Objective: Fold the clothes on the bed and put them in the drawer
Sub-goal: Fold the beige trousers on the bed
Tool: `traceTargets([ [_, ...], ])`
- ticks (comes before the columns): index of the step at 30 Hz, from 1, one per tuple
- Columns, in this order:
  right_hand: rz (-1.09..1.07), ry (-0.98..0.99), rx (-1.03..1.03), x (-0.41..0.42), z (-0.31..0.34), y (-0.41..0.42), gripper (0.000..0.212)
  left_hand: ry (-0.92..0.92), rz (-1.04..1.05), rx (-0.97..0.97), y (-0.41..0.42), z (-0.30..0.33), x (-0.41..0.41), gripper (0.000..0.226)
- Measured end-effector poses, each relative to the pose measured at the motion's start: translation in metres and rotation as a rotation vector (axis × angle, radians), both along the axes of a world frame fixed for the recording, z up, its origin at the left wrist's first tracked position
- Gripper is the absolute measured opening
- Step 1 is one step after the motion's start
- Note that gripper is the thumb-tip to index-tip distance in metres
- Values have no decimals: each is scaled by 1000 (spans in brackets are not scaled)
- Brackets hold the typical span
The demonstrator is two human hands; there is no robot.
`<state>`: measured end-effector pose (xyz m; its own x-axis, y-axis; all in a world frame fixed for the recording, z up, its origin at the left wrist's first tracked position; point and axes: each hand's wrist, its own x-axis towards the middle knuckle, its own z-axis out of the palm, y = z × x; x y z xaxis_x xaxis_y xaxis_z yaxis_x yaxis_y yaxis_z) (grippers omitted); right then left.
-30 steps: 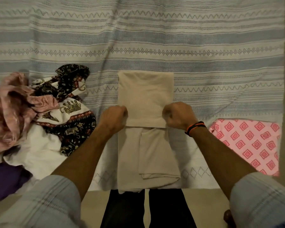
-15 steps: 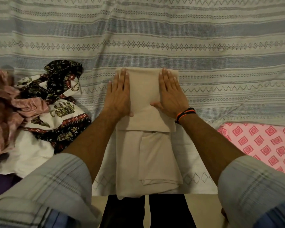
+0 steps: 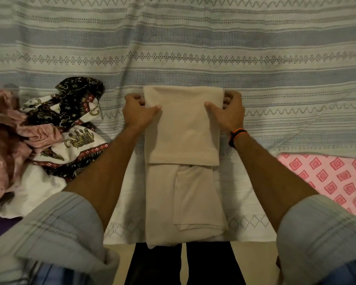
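Beige garment (image 3: 183,128) runs lengthwise away from bed edge (image 3: 255,237); left hand (image 3: 137,112) & right hand (image 3: 230,114) each pinch its far-end corners, equally near.

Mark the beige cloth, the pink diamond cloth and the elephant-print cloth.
beige cloth (image 3: 183,128): head view, middle of the folded-over top layer.
pink diamond cloth (image 3: 327,177): head view, centre of its printed face.
elephant-print cloth (image 3: 78,138): head view, on the elephant motif.

Beige garment (image 3: 183,128); blue-striped bedspread (image 3: 193,38); pink diamond-print cloth (image 3: 333,177).
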<state>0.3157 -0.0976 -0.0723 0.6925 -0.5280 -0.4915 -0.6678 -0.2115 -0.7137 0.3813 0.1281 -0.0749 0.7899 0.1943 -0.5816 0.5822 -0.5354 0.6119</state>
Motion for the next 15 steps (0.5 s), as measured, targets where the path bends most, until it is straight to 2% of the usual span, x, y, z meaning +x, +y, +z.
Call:
traceTargets([
  [3, -23, 111, 184, 5, -4, -13, 65, 102, -5, -60, 1, -4, 5, 61],
  [6, 33, 124, 317, 6, -3, -21, 41, 193, 39, -187, 0, -2, 10, 47],
  [10, 32, 88, 295, 11, 6, -25, 25, 213, 65, -276, -1, 12, 15, 34],
  [15, 4, -13, 264, 34, 27, -28, 24, 82, 81, -260, -6, 42, 35, 29],
])
